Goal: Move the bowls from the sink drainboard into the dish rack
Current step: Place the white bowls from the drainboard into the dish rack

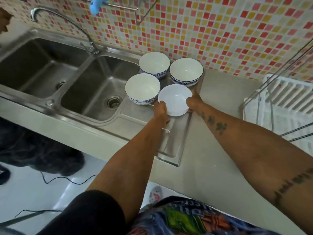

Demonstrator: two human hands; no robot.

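Note:
Several bowls stand close together on the steel drainboard. Three are white with blue patterned bands: one at the back left, one at the back right, one at the front left. The nearest is a plain white bowl. My left hand grips its left rim and my right hand grips its right rim. The white dish rack with its metal wire frame stands at the far right on the counter.
A double steel sink with a curved tap lies left of the drainboard. Grey counter runs between drainboard and rack. A tiled wall rises behind, with a rail and a blue object hanging above.

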